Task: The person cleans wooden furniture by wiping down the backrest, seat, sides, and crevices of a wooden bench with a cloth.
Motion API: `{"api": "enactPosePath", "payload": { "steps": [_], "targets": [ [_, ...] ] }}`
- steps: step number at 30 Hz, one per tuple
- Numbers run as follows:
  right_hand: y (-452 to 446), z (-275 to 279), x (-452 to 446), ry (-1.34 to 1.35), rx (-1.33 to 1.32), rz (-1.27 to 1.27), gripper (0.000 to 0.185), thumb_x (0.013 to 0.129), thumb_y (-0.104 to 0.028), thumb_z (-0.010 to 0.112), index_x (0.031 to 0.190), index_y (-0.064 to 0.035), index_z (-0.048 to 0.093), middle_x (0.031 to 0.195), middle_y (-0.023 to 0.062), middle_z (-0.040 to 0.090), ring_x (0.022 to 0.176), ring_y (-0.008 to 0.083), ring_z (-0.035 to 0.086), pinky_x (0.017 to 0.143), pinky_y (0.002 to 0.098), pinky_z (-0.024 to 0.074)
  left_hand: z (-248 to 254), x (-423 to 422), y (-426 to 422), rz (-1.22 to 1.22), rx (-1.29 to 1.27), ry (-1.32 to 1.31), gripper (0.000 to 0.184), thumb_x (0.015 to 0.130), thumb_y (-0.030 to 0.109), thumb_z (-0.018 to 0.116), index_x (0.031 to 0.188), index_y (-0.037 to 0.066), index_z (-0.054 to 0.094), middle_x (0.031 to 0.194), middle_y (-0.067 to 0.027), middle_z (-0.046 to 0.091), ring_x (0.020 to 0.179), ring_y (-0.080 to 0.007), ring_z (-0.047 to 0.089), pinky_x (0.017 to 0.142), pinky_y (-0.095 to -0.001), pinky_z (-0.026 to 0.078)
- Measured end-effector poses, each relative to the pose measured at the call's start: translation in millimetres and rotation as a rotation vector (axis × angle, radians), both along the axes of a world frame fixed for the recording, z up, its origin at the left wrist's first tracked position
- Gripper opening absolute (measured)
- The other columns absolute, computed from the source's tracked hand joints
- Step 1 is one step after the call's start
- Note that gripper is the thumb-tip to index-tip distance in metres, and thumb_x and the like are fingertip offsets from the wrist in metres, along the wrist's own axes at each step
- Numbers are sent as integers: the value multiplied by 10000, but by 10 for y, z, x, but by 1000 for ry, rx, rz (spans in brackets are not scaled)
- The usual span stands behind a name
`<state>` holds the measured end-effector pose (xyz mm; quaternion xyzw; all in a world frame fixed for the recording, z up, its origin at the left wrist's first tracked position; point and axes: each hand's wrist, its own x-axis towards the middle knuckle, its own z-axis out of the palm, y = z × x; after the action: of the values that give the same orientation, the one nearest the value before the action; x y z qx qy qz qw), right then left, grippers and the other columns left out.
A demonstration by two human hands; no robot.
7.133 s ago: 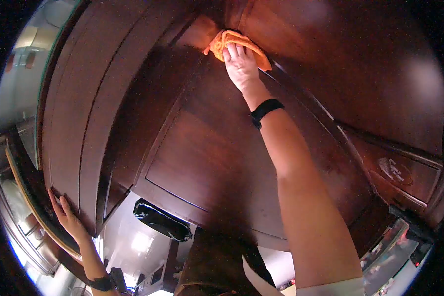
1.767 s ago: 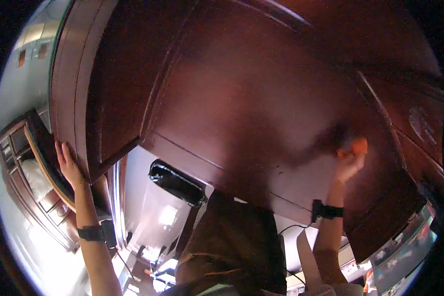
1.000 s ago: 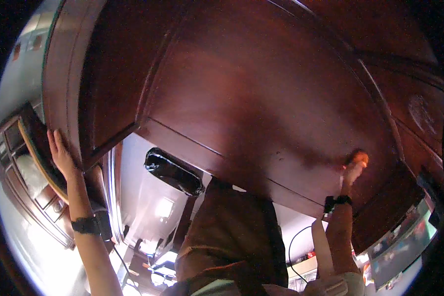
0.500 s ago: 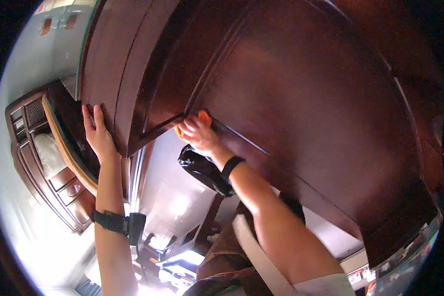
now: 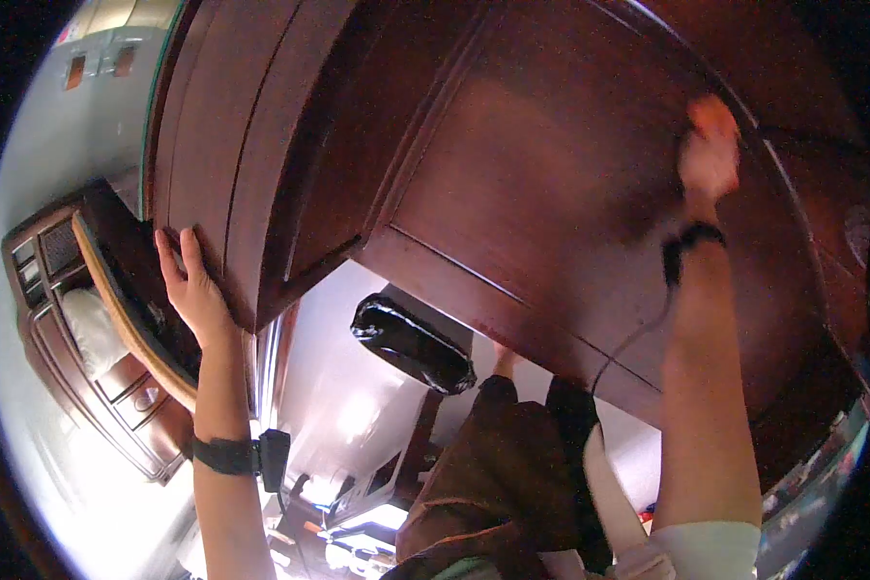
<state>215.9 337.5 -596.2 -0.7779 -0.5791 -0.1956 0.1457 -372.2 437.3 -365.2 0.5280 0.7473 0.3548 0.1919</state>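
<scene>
The right hand, blurred, is curled on an orange cloth at the upper right of a broad, reddish-brown wooden panel with grooved edges and a soft sheen. The left hand, fingers spread, rests on dark boards beside it. Below, a glossy black bundle shows against pale, shiny floor. Farther off stand dark wooden furniture and a pale wall

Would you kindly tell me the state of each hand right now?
Left hand: open, fingers against the brown wooden panel.
Right hand: holding an orange cloth; blur hides its exact grip.
</scene>
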Motion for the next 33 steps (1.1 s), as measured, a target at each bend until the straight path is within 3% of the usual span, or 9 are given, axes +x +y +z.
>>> {"api": "enactPosePath", "payload": {
  "steps": [3, 7, 11, 13, 15, 16, 21, 30, 33],
  "targets": [
    [-1479, 177, 522, 337, -336, -708, 414, 893, -144, 457, 1295, -50, 477, 1317, 84, 501, 1167, 224, 504, 1015, 328, 385, -23, -30, 7, -3, 30, 43, 592, 921, 332, 553, 1370, -11, 373, 1329, -119, 468, 1148, -197, 472, 988, -290, 342],
    [-1307, 771, -105, 1222, 533, -974, 409, 884, -123, 500, 1278, -17, 482, 1288, 137, 508, 1172, 214, 489, 1005, 363, 398, -13, -42, -35, -25, 26, 123, 577, 926, 323, 546, 1373, 2, 375, 1321, -109, 474, 1127, -188, 478, 985, -286, 344],
    [546, 81, -344, 1097, 521, 195, 377, 792, 1, 550, 1168, -27, 560, 1211, 95, 547, 1047, 187, 530, 856, 355, 491, -39, -76, -6, -28, 42, -65, 578, 925, 308, 556, 1378, 1, 368, 1340, -120, 457, 1178, -184, 444, 1016, -281, 306],
    [1687, 31, -857, 1765, 546, 380, 352, 804, -23, 557, 1156, -44, 564, 1017, 94, 592, 820, 196, 596, 719, 342, 543, 29, 9, -21, -26, 4, 139, 570, 933, 301, 546, 1385, 9, 360, 1325, -108, 465, 1164, -168, 448, 1005, -272, 317],
    [2881, -823, -735, 1823, -190, 365, 163, 883, -141, 526, 1011, -75, 603, 691, 34, 554, 432, 126, 428, 343, 268, 326, 7, 6, -44, -16, -3, 74, 559, 939, 295, 537, 1387, 13, 358, 1318, -103, 469, 1161, -163, 449, 1001, -268, 319],
    [3001, -560, -1398, 2416, 540, 914, 305, 919, -398, 501, 870, -129, 636, 600, 31, 549, 389, 153, 436, 355, 340, 343, -5, 7, -28, -13, -1, 5, 549, 945, 289, 528, 1389, 16, 357, 1311, -99, 473, 1158, -159, 450, 998, -264, 321],
    [3076, -548, -1501, 2267, 354, -76, 164, 910, -195, 483, 812, -177, 614, 519, -13, 432, 371, 118, 385, 311, 297, 258, 1, 38, -32, 2, -51, 46, 523, 963, 279, 493, 1393, 19, 351, 1323, -90, 457, 1165, -155, 440, 1010, -266, 312],
    [1909, 14, -2492, 2271, 175, 242, 149, 895, -191, 491, 921, -95, 602, 629, 34, 505, 390, 142, 392, 312, 289, 293, 13, 53, -27, 24, -61, -6, 509, 965, 266, 477, 1393, 22, 349, 1393, -94, 390, 1224, -172, 401, 1040, -280, 289],
    [1316, -330, -3784, 1704, -91, -84, 404, 892, -108, 443, 1296, -85, 459, 1019, 200, 575, 894, 359, 574, 805, 448, 473, -36, -34, -17, 11, -23, -77, 511, 962, 271, 481, 1392, 26, 353, 1393, -93, 386, 1224, -177, 400, 1042, -283, 284]
  ]
}}
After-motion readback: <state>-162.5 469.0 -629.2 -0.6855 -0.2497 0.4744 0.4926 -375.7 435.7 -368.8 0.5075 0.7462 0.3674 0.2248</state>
